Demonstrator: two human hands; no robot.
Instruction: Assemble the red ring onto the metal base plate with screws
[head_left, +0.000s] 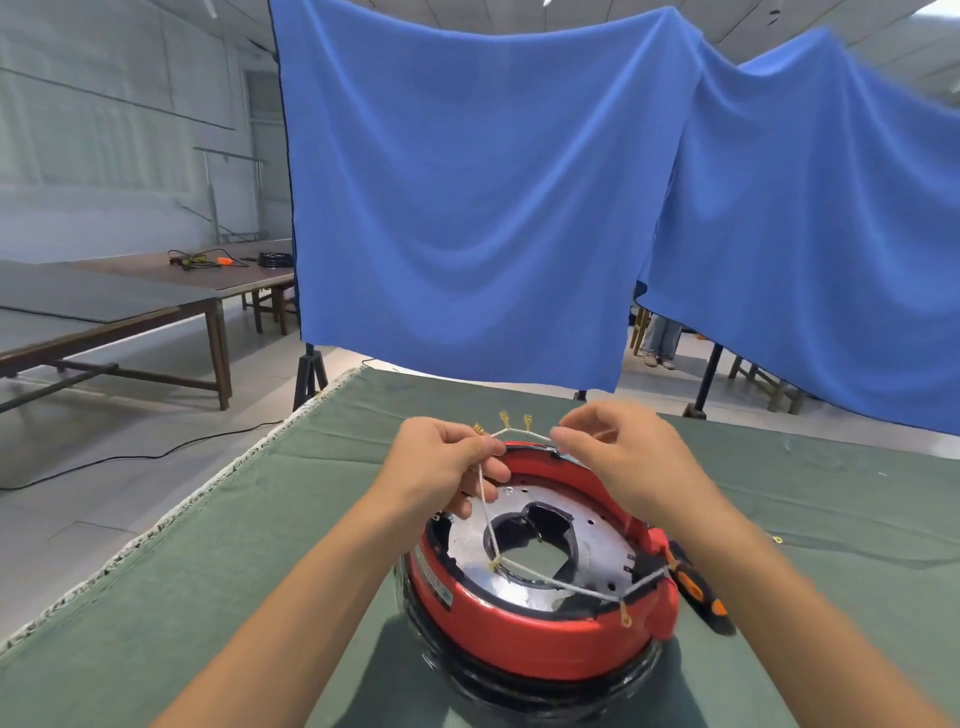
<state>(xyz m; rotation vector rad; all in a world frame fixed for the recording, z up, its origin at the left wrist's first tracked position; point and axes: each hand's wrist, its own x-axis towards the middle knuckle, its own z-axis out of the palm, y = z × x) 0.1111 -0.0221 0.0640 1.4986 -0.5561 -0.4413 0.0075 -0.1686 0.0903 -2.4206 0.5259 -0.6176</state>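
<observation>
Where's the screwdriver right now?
In the head view, the screwdriver lies on the green table cover on the right, against the red ring, partly hidden under the right forearm.

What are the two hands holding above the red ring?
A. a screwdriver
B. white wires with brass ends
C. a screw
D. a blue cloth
B: the left hand and right hand pinch white wires with brass ends stretched between them over the red ring; the screwdriver lies on the table by the ring.
</observation>
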